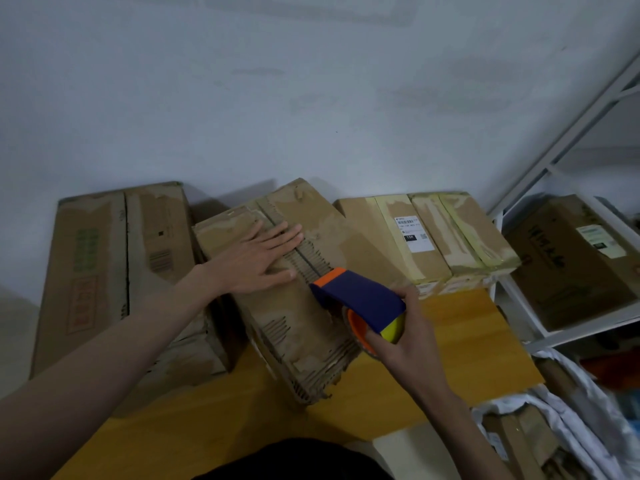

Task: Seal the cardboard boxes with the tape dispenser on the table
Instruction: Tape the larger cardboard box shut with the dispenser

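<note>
My left hand (254, 261) lies flat on the worn brown cardboard box (294, 306), my right hand (401, 341) holds a closed grip round the blue-and-orange tape dispenser (360, 303) at its centre seam — I judge this box midway, the large box (114, 271) on the left apparently unsealed.

white shipping label (415, 233) on a taped cardboard box (391, 237) with "15H" on a black patch, other print illegible

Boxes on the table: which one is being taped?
The middle box: the left hand presses its top, and the right hand holds the tape dispenser on it.
</note>
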Demonstrator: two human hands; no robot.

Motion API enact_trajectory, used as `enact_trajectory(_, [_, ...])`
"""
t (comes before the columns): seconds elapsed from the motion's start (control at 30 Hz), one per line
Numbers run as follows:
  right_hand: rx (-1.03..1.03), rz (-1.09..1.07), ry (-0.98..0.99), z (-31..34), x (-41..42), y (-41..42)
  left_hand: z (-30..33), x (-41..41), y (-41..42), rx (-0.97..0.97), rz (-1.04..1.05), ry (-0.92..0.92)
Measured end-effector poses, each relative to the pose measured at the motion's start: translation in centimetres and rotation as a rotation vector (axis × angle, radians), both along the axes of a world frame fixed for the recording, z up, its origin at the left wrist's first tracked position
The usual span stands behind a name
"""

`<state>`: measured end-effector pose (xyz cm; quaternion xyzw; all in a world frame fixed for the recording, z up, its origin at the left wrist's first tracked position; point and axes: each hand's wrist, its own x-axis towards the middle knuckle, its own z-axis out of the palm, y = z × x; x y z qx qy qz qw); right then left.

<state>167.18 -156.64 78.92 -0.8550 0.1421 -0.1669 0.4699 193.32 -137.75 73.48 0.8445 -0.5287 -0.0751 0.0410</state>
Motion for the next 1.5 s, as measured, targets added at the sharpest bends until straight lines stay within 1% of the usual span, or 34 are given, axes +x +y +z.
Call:
enact_trajectory(0.1, [0.016,0.005,-0.008,0.0,-0.1,0.1,0.2,-2.9,-0.3,0.027,-0.055,-0.024])
enact_trajectory(0.17, [0.01,0.011,-0.009,-0.1,0.0,0.0,0.1,-5.0,-0.4,0.023,-0.071,-0.003])
enact_trajectory(0.27, [0.0,0.024,-0.008,-0.2,0.0,-0.1,-0.4,-7.1,-0.6,-0.031,-0.035,0.03])
enact_trajectory(0.37, [0.009,0.051,0.001,-0.3,-0.2,-0.5,-0.9,-8.0,-0.8,-0.047,0.031,-0.001])
enact_trajectory(0.5, [0.01,0.081,0.025,-0.5,-0.3,-1.2,-1.0,-8.2,-1.2,-0.038,0.069,-0.057])
enact_trajectory(0.73, [0.014,0.121,0.041,-0.5,-1.2,-1.8,-0.7,-8.4,-1.2,-0.012,0.09,-0.044])
enact_trajectory(0.83, [0.066,0.118,0.028,0.1,-3.0,-2.7,-0.3,-8.5,-1.3,0.013,0.097,-0.019])
enact_trajectory(1.0, [0.221,0.022,0.059,0.2,-8.5,-5.3,0.2,-8.7,-1.7,0.024,0.093,-0.006])
enact_trajectory(1.1, [0.19,0.057,0.049,-0.1,-9.6,-5.2,0.5,-8.9,-1.9,0.043,0.112,-0.002])
enact_trajectory(1.2, [0.168,0.061,0.003,0.1,-9.4,-5.1,1.1,-10.2,-2.4,0.099,0.176,0.0])
enact_trajectory(1.3, [0.155,0.08,-0.041,0.4,-9.2,-5.4,1.0,-13.4,-3.5,0.13,0.147,0.007])
enact_trajectory(1.37, [0.138,0.081,-0.062,0.2,-9.2,-5.6,0.3,-15.1,-4.3,0.112,0.127,-0.008])
enact_trajectory(1.5, [0.111,0.09,-0.069,-0.4,-9.3,-5.4,-0.4,-15.8,-4.9,0.079,0.165,-0.044])
